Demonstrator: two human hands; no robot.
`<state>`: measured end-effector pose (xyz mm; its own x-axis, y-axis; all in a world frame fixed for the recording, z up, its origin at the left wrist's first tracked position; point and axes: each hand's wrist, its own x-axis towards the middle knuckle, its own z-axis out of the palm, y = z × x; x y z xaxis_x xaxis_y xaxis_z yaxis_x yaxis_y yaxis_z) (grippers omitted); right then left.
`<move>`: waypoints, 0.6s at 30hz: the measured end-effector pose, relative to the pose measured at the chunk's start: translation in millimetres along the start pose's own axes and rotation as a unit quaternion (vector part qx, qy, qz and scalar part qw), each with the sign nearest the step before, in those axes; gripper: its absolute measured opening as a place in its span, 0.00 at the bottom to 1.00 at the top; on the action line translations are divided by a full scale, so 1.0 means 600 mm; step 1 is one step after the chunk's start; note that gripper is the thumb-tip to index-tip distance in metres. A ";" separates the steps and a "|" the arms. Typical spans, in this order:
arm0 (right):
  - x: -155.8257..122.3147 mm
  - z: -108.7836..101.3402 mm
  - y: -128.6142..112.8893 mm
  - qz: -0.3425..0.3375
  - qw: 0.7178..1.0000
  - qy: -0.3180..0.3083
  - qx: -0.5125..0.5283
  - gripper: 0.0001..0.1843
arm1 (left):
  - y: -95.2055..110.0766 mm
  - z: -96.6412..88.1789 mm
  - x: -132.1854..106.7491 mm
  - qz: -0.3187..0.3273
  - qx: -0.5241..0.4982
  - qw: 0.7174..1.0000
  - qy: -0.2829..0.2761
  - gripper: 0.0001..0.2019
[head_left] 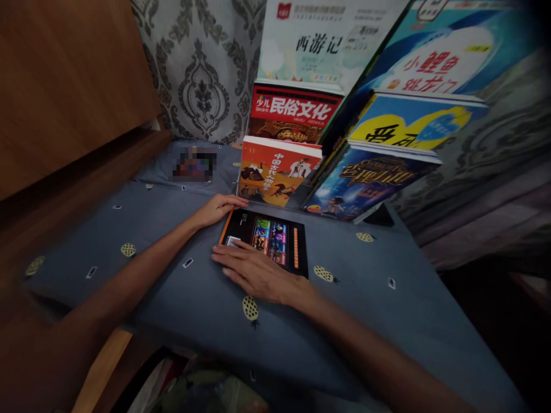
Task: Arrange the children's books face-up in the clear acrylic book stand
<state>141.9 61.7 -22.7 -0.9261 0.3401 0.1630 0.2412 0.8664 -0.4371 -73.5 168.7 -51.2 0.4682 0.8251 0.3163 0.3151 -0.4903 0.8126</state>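
A black book (275, 238) with an orange spine and small coloured pictures lies flat on the blue pineapple-print cloth (172, 298). My left hand (217, 209) rests at the book's far left corner, fingers curled over its edge. My right hand (253, 269) lies flat with fingers stretched out, covering the book's near left corner and the cloth beside it. Neither hand lifts the book.
Behind the black book stand rows of leaning books: an orange one (278, 172), a red one (293, 112), a dark blue one (365, 180), a yellow-and-blue one (408, 123), larger ones above. A wooden panel (64, 86) rises at left; patterned curtain (202, 69) behind.
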 end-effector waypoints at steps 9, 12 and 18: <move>0.032 0.000 0.045 0.046 0.999 0.027 -0.005 0.24 | -0.017 0.006 -0.002 -0.028 -0.039 0.999 0.006 0.17; 0.014 0.009 0.017 0.027 1.000 0.009 -0.008 0.24 | -0.014 0.006 -0.003 -0.031 -0.017 0.999 0.006 0.17; -0.003 0.019 -0.008 0.020 0.999 0.008 -0.024 0.22 | -0.003 0.006 -0.006 0.004 0.087 0.996 0.000 0.16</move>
<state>139.1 52.6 -30.9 -0.9105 0.3812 0.1605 0.2930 0.8683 -0.4003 -72.8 165.9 -55.3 0.4717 0.8209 0.3218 0.4500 -0.5380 0.7128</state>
